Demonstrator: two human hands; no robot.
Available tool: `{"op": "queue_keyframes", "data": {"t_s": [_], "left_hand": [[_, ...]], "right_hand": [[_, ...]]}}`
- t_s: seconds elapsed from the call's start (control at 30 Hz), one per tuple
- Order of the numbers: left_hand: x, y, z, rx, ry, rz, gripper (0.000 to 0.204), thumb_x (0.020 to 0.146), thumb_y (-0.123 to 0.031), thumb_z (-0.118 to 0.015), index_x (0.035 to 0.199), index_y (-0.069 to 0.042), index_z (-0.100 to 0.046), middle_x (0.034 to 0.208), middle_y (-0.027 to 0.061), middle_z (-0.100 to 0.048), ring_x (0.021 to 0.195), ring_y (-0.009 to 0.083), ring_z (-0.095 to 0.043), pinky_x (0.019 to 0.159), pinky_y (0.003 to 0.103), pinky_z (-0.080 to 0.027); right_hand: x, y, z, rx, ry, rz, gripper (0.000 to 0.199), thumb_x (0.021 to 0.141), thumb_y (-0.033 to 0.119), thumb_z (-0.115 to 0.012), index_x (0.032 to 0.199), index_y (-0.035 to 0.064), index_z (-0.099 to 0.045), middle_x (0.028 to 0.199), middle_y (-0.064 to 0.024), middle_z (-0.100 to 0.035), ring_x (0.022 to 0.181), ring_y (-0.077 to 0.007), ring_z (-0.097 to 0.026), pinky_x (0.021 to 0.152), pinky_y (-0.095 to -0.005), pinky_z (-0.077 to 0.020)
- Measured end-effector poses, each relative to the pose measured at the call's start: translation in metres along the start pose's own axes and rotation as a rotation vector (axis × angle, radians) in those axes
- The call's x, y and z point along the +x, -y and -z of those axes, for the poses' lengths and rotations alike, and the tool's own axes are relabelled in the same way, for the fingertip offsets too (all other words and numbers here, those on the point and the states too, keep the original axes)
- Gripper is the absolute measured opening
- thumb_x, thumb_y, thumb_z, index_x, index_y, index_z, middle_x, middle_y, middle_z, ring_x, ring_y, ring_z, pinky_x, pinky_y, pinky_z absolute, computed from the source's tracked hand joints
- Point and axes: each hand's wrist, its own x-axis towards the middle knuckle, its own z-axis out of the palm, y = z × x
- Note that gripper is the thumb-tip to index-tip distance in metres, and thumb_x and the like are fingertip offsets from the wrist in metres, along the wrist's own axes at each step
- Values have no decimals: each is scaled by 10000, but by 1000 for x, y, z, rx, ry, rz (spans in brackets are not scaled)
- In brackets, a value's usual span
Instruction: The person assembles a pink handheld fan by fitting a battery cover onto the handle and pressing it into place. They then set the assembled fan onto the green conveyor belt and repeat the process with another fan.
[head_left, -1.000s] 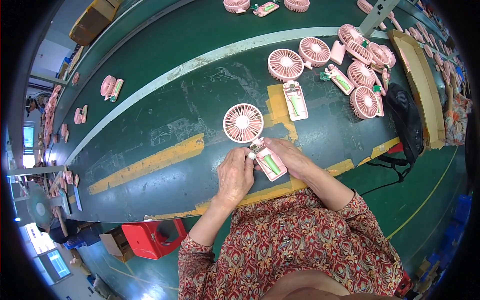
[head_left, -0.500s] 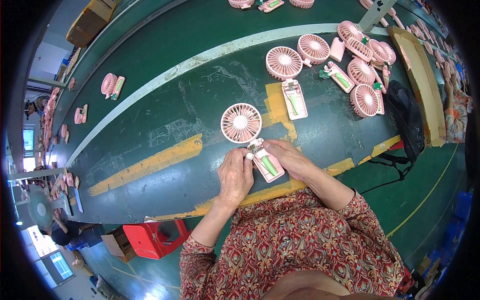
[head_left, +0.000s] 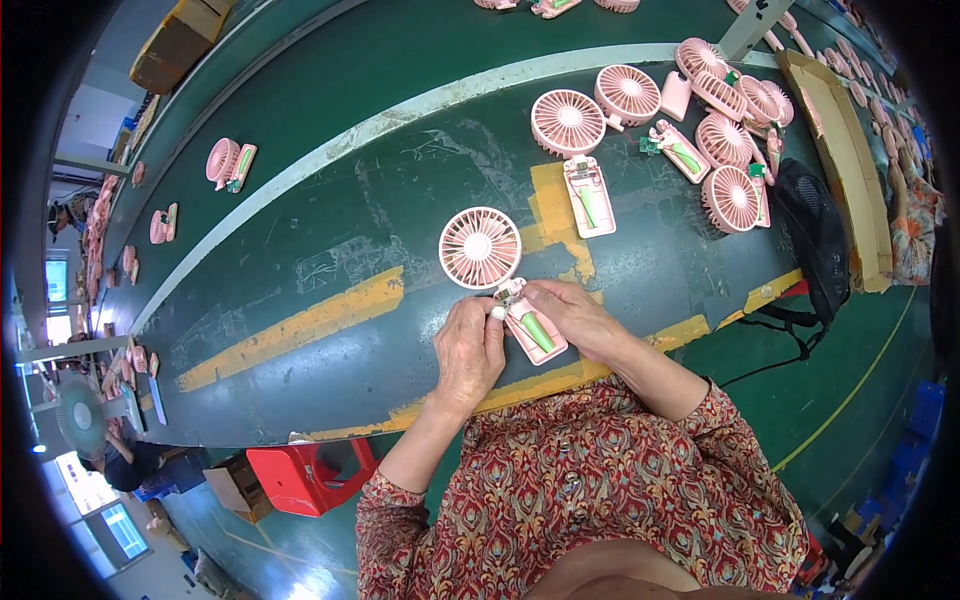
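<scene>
Both hands, left hand (head_left: 470, 350) and right hand (head_left: 572, 318), still pinching pink fan (head_left: 497, 270) handle, unmoved on green belt (head_left: 330, 200)

Pink plastic on the fan (head_left: 480, 247) — smooth, faintly glossy, with a ribbed grille. Same pink plastic on the open handle (head_left: 533, 330), around a green cell of satin sheen. Dark green belt (head_left: 330, 170), matt and rubbery, scuffed pale in patches, striped with worn yellow paint. Brown cardboard on the tray (head_left: 845, 140) — dull, raw-edged. Glossy red plastic on the stool (head_left: 300, 475). Soft patterned cloth on the sleeves (head_left: 600, 480).
</scene>
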Motion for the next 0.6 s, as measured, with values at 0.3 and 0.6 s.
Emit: {"op": "queue_keyframes", "data": {"t_s": [0.3, 0.6], "left_hand": [[2, 0, 2, 90, 7, -80, 161, 761, 31, -598, 897, -9, -521, 805, 142, -575, 726, 324, -577, 624, 406, -473], [7, -12, 7, 95, 47, -96, 277, 739, 45, -601, 1006, 7, -540, 895, 150, -590, 762, 320, -609, 647, 387, -512]], "right_hand": [[-1, 1, 1, -53, -11, 6, 392, 975, 293, -439, 1179, -31, -523, 978, -35, -602, 859, -74, -545, 748, -216, -461], [-1, 5, 1, -133, -9, 8, 411, 978, 299, -429, 1200, -37, -510, 988, -40, -604, 859, -78, -546, 751, -217, -461]]}}
